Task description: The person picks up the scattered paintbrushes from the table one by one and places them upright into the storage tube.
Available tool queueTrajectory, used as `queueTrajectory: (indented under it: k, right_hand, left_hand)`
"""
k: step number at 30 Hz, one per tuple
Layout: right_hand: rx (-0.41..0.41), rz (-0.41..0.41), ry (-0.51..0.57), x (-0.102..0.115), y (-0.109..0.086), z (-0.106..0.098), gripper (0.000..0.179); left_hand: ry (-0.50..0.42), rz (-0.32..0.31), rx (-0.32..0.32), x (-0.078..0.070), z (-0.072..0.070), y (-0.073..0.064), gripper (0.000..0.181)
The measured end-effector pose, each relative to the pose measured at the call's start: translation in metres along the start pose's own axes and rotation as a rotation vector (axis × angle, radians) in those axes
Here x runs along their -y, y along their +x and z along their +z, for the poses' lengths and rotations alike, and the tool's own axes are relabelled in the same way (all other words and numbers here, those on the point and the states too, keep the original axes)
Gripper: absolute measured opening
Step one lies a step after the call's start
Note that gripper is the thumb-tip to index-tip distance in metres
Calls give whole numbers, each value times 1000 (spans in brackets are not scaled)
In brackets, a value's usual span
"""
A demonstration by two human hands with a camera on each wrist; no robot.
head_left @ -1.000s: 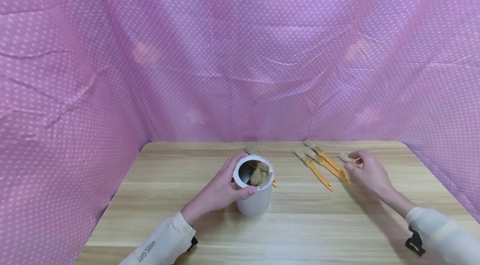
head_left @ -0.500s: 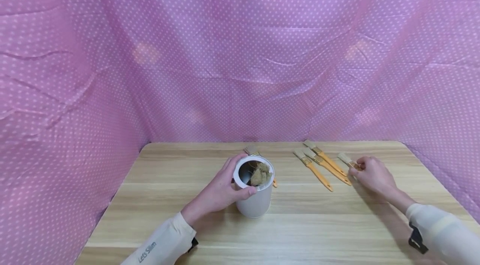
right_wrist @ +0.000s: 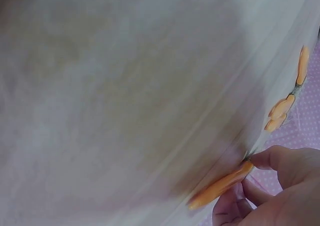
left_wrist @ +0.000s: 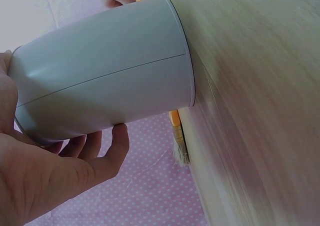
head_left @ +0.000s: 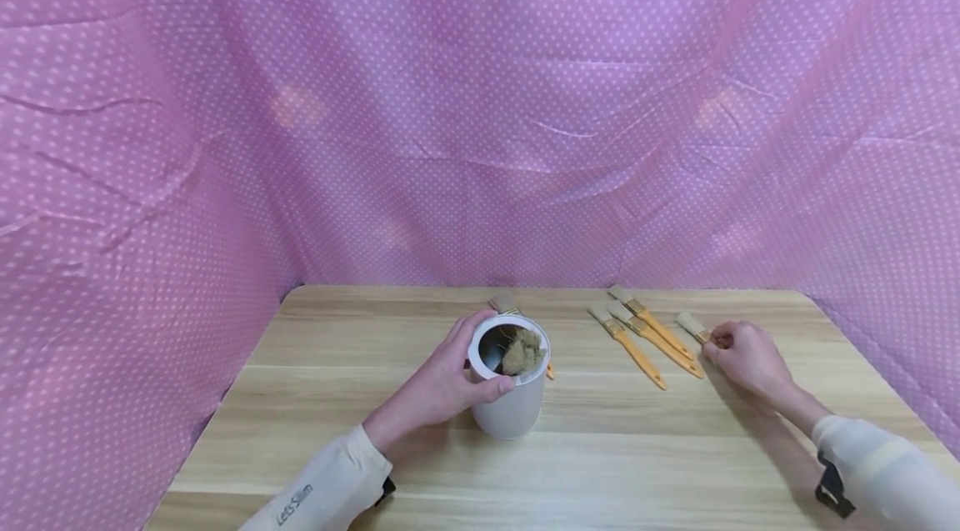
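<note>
My left hand [head_left: 435,381] grips a white cylindrical can [head_left: 508,413] near its top, thumb over the front of the rim. The can stands upright on the table, and a tan bristly clump [head_left: 522,352] shows in its mouth. In the left wrist view the fingers [left_wrist: 114,153] curl along the can's side. To the right, my right hand [head_left: 752,360] pinches a paintbrush [head_left: 692,324] at its metal band, bristles pointing away. The orange handle [right_wrist: 220,187] shows in the right wrist view; from the head view the hand covers it.
Between the hands, three orange-handled paintbrushes [head_left: 633,354] lie on the wooden table [head_left: 600,473], two of them overlapping. Another paintbrush [head_left: 504,304] lies behind the can, mostly hidden by it. Pink dotted cloth [head_left: 480,139] hangs around the table's back and sides.
My right hand has shifted slightly toward me, from over the paintbrush's bristles to its metal band, so more of the bristles shows. The left hand and the can have stayed put.
</note>
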State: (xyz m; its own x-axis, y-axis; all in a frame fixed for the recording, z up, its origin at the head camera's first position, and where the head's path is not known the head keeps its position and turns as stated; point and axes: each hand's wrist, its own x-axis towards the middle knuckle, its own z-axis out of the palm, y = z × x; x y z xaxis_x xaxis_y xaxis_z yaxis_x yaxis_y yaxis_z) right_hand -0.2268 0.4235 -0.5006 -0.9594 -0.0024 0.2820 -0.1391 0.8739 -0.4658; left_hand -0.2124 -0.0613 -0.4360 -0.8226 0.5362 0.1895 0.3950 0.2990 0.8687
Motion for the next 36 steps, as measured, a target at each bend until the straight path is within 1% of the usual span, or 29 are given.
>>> queueTrajectory:
  k: [4,7,12,15,18,23,27,30,32,36]
  right_hand:
    - [-34,3,19,2,-1,0,18]
    - [-53,7,48,8,0,-2,18]
    - [-106,-36,85,26,4,-7,20]
    - [-140,-64,111,45,6,-12,21]
    - [-178,-86,165,67,8,-15,22]
    - [-227,-168,254,103,10,-19,18]
    - [-227,-261,325,128,10,-22,16]
    - [-215,-310,400,146,7,-24,19]
    - [-201,-322,463,159,5,-27,21]
    - [-154,-299,606,183,1,-35,23]
  left_hand:
    - [5,-6,-1,1,0,-1,95]
    - [11,-3,-7,1,1,-2,96]
    - [32,-7,-9,1,1,-4,96]
    - [34,-10,-9,1,1,-4,96]
    - [23,-13,-7,0,2,-5,97]
    - [-8,-13,-3,-2,3,-5,96]
    - [-14,3,-5,-3,5,-5,94]
    - [-12,7,-3,-3,5,-5,93]
    - [-11,6,-3,-3,5,-6,92]
    - [-6,-5,-7,-4,5,-7,93]
